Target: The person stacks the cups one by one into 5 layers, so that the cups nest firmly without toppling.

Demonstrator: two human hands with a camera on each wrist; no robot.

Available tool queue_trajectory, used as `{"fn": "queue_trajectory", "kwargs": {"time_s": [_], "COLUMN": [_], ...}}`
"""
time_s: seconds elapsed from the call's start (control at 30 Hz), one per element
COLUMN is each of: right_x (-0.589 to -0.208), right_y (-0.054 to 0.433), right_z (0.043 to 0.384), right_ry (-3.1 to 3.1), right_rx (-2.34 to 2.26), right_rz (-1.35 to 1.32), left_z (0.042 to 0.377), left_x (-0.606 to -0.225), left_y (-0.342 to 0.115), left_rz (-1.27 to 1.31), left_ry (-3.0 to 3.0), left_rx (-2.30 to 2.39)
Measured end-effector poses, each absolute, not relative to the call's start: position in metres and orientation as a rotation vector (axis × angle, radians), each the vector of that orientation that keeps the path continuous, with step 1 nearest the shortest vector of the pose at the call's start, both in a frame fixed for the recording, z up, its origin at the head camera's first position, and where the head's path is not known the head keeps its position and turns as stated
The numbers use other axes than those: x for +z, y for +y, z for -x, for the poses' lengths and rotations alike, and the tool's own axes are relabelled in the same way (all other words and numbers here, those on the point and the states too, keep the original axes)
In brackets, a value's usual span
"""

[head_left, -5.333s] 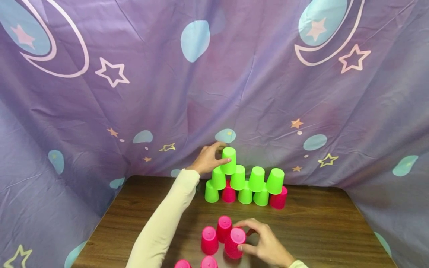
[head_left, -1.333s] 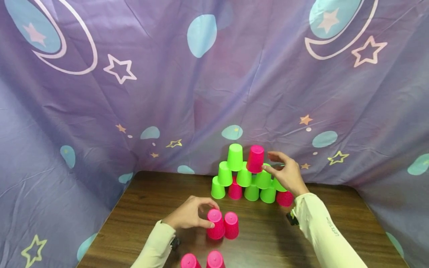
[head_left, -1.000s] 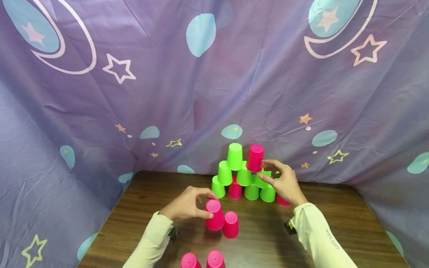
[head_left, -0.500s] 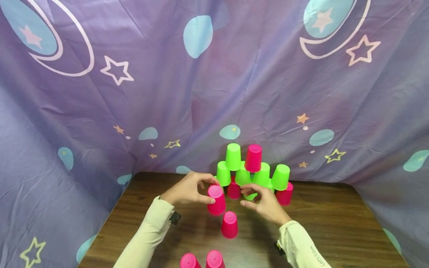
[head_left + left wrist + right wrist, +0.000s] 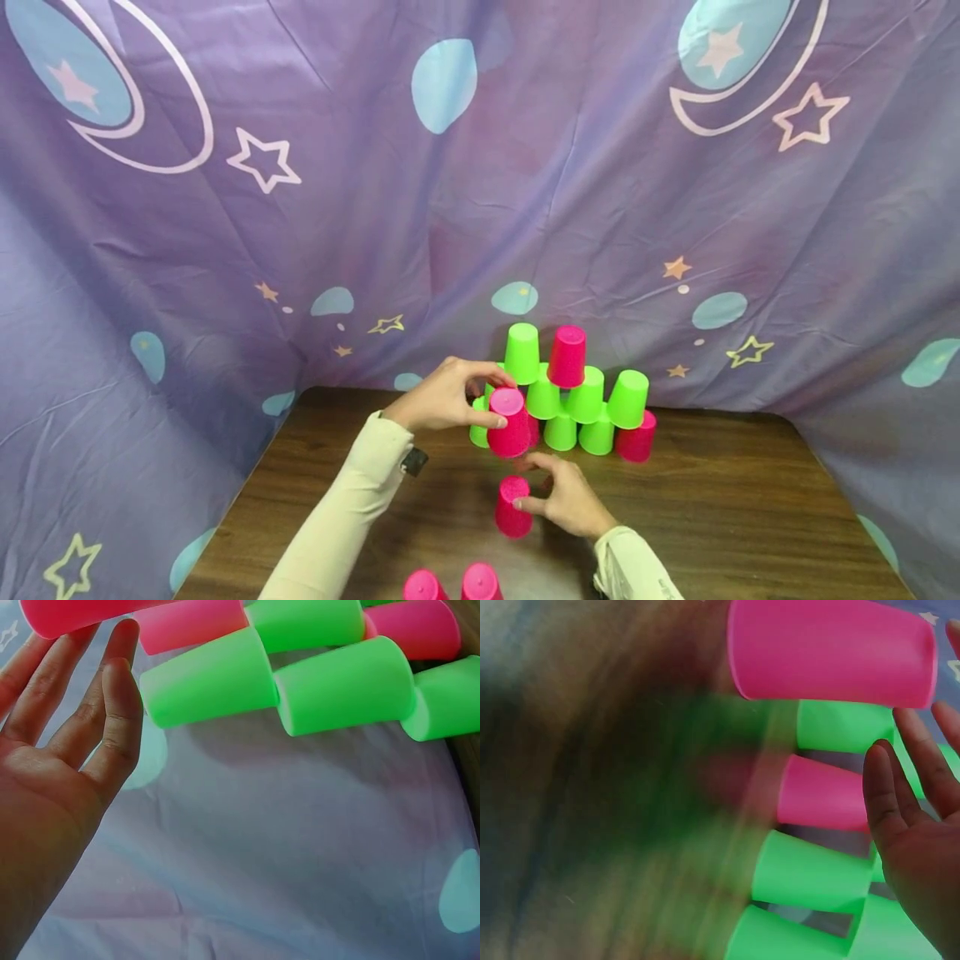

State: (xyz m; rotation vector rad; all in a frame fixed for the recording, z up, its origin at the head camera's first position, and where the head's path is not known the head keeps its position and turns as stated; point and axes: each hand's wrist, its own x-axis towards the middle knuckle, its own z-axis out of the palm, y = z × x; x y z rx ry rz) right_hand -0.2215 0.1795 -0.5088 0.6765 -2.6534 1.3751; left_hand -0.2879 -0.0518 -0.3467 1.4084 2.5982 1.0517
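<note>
In the head view my left hand (image 5: pixel 450 396) grips an upside-down pink cup (image 5: pixel 507 423) between thumb and fingers, lifted in front of the left end of a cup stack. In the left wrist view, part of this cup (image 5: pixel 75 613) shows above the fingers. My right hand (image 5: pixel 567 497) is around the right side of another pink cup (image 5: pixel 513 515), which stands upside down on the table. Its thumb tip overlaps that cup and its fingers reach behind, with no firm hold visible. Relaxed fingers (image 5: pixel 921 761) show in the right wrist view.
The stack has green cups (image 5: pixel 627 398) and pink cups (image 5: pixel 636 437) in its lower rows. One green cup (image 5: pixel 522 353) and one pink cup (image 5: pixel 567 357) stand on top. Two pink cups (image 5: pixel 481 582) stand at the front table edge. A purple patterned cloth (image 5: pixel 480 208) hangs behind the table (image 5: pixel 720 500).
My right hand let go of the pink cup on the stack's top row and came down to the standing cup. My left hand lifted its pink cup forward and right toward the stack.
</note>
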Motion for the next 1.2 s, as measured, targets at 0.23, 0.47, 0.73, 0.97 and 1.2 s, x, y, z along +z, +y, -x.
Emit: {"fn": "queue_trajectory", "kwargs": {"time_s": [0.23,0.47,0.73,0.97,1.2], "right_x": [-0.519,-0.522,-0.525,-0.525,-0.523], "right_y": [0.175,0.174,0.176,0.175,0.18], "right_z": [0.218,0.211,0.195,0.188,0.183], "right_ry": [-2.658,-2.626,-2.561,-2.538,-2.545], "right_rx": [1.387,1.37,1.471,1.377,1.337], "right_rz": [-0.654,-0.651,-0.687,-0.723,-0.711], "left_z": [0.293,0.301,0.307,0.312,0.32], "left_x": [-0.335,-0.326,-0.321,-0.312,-0.31], "left_y": [-0.035,-0.015,0.015,0.044,0.072], "left_rz": [-1.437,-1.403,-1.403,-1.441,-1.436], "left_ry": [2.608,2.62,2.72,2.767,2.812], "left_rx": [1.028,1.039,0.999,0.93,0.923]}}
